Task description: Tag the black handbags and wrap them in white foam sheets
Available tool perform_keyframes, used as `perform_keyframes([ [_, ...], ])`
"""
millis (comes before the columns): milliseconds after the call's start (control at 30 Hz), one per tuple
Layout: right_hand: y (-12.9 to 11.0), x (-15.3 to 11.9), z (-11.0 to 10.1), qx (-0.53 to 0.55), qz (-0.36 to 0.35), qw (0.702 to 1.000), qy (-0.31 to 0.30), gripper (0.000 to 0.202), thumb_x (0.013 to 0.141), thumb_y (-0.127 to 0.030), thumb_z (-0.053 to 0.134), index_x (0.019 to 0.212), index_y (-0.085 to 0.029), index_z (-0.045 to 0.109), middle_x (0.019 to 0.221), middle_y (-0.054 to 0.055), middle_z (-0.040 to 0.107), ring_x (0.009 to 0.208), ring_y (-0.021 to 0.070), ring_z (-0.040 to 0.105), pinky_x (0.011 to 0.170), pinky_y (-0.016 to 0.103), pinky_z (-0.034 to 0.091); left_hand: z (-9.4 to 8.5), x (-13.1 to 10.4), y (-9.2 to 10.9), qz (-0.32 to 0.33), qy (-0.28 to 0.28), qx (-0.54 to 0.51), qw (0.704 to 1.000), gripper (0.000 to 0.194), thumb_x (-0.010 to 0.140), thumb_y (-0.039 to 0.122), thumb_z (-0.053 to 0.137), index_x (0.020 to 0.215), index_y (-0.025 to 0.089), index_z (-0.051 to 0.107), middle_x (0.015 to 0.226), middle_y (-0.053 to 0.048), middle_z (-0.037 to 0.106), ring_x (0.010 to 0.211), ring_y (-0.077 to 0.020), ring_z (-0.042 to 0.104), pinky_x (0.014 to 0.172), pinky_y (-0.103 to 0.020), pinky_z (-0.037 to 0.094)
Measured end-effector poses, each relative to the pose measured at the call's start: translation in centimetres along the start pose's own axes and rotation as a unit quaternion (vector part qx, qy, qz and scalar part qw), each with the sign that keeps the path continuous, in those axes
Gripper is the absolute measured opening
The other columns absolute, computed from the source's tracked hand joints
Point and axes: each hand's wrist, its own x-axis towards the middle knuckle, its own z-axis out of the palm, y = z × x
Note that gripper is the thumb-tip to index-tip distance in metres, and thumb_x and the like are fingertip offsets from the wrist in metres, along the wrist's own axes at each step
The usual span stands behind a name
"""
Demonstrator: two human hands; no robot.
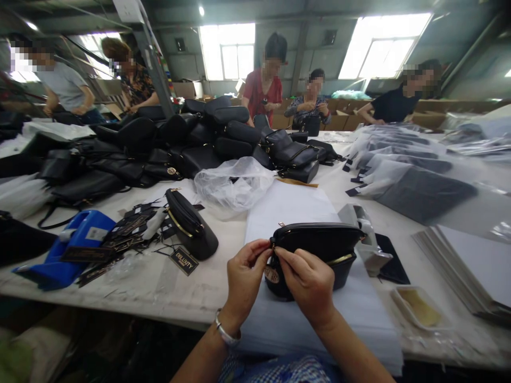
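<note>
A black handbag (319, 239) with gold zips stands upright on a stack of white paper sheets (291, 207) in front of me. My left hand (245, 271) pinches at the bag's upper left corner, by a small metal fitting. Close beside it, the fingertips of my right hand (307, 276) are pressed together at the same corner. What exactly lies between the fingertips is too small to make out. A round gold charm (272, 274) hangs just below the fingers. To the left stands another black bag (191, 223) with a DELUXITY tag (184, 260) at its foot.
A blue tape dispenser (80, 244) and a heap of black tags (131, 229) lie at left. Behind are piled black bags (215, 138) and a clear plastic bag (235, 183). Right are a grey dispenser (365, 239), a small tray (421, 308), cardboard sheets (459, 266) and wrapped bags (419, 186). Several people work opposite.
</note>
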Motion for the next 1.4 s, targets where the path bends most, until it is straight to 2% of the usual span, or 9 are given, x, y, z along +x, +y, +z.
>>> perform_keyframes([
  [267, -0.4, -0.2, 0.0, -0.050, -0.010, 0.999, 0.002, 0.020, 0.096, -0.019, 0.058, 0.106, -0.020, 0.075, 0.068, 0.003, 0.065, 0.062, 0.0138, 0.058, 0.063, 0.026, 0.043, 0.1, -0.2, -0.5, 0.035, 0.024, 0.020, 0.999, 0.018, 0.081, 0.028, 0.077, 0.096, 0.019, 0.074, 0.095, -0.004, 0.078, 0.091, -0.0199, 0.074, 0.089, -0.034, 0.061],
  [633, -1.5, -0.1, -0.6, -0.087, 0.012, 0.996, -0.007, 0.019, 0.097, -0.021, 0.058, 0.102, -0.019, 0.076, 0.066, 0.002, 0.066, 0.060, 0.0127, 0.060, 0.061, 0.025, 0.041, -0.9, 1.6, -0.3, 0.004, -0.042, -0.035, 0.998, 0.026, 0.071, 0.023, 0.083, 0.093, 0.016, 0.070, 0.088, -0.003, 0.076, 0.084, -0.0169, 0.073, 0.078, -0.028, 0.061],
  [733, -1.9, 0.1, -0.5, -0.093, 0.034, 0.995, -0.012, 0.019, 0.097, -0.022, 0.058, 0.096, -0.020, 0.077, 0.065, 0.001, 0.066, 0.060, 0.0120, 0.061, 0.060, 0.025, 0.040, -1.6, 2.5, -0.1, -0.010, -0.088, -0.017, 0.996, 0.029, 0.073, 0.024, 0.082, 0.097, 0.017, 0.069, 0.088, -0.003, 0.074, 0.085, -0.0168, 0.072, 0.078, -0.028, 0.060],
  [867, -2.1, 0.3, -0.1, -0.085, 0.065, 0.994, -0.014, 0.017, 0.095, -0.022, 0.060, 0.092, -0.022, 0.077, 0.067, 0.000, 0.068, 0.062, 0.0118, 0.062, 0.061, 0.024, 0.039, -2.6, 4.6, 0.3, -0.036, -0.202, 0.018, 0.979, 0.033, 0.073, 0.025, 0.079, 0.104, 0.017, 0.068, 0.089, -0.003, 0.072, 0.087, -0.0168, 0.070, 0.075, -0.027, 0.059],
  [933, -2.1, 0.3, 0.1, -0.082, 0.074, 0.994, -0.016, 0.016, 0.094, -0.022, 0.061, 0.093, -0.023, 0.077, 0.068, 0.000, 0.068, 0.062, 0.0119, 0.062, 0.061, 0.024, 0.039, -2.9, 5.6, 0.5, -0.023, -0.244, 0.036, 0.969, 0.031, 0.075, 0.024, 0.078, 0.103, 0.016, 0.068, 0.089, -0.003, 0.070, 0.087, -0.0167, 0.068, 0.075, -0.026, 0.058],
  [1033, -2.1, 0.3, 0.1, -0.090, 0.077, 0.993, -0.018, 0.017, 0.095, -0.022, 0.060, 0.094, -0.023, 0.077, 0.065, 0.000, 0.066, 0.060, 0.0122, 0.061, 0.060, 0.025, 0.038, -3.0, 6.2, 0.5, 0.002, -0.268, 0.054, 0.962, 0.028, 0.078, 0.026, 0.076, 0.102, 0.016, 0.067, 0.088, -0.004, 0.070, 0.085, -0.0162, 0.067, 0.075, -0.025, 0.055],
  [1200, -2.2, 0.4, -1.1, -0.041, 0.111, 0.992, -0.050, 0.017, 0.094, -0.027, 0.061, 0.103, -0.025, 0.075, 0.075, 0.000, 0.071, 0.063, 0.0127, 0.064, 0.060, 0.024, 0.040, -3.3, 5.5, 0.4, 0.054, -0.248, 0.111, 0.961, 0.023, 0.086, 0.028, 0.068, 0.107, 0.018, 0.067, 0.091, -0.003, 0.070, 0.084, -0.0158, 0.067, 0.080, -0.026, 0.054],
  [1300, -2.4, 0.8, -2.6, -0.004, 0.151, 0.984, -0.091, 0.022, 0.090, -0.028, 0.065, 0.111, -0.026, 0.071, 0.092, 0.000, 0.075, 0.067, 0.0134, 0.066, 0.060, 0.024, 0.043, -4.3, 4.9, 1.3, 0.094, -0.168, 0.149, 0.970, 0.019, 0.090, 0.029, 0.065, 0.107, 0.020, 0.068, 0.097, -0.003, 0.071, 0.091, -0.0163, 0.068, 0.084, -0.026, 0.053],
  [1400, -2.8, 1.5, -3.8, 0.012, 0.184, 0.975, -0.126, 0.029, 0.085, -0.027, 0.069, 0.115, -0.027, 0.068, 0.086, -0.002, 0.075, 0.058, 0.0128, 0.062, 0.054, 0.024, 0.042, -5.3, 4.2, 2.8, 0.122, -0.094, 0.159, 0.975, 0.019, 0.092, 0.030, 0.065, 0.109, 0.023, 0.066, 0.099, -0.002, 0.071, 0.092, -0.0149, 0.069, 0.085, -0.024, 0.052],
])
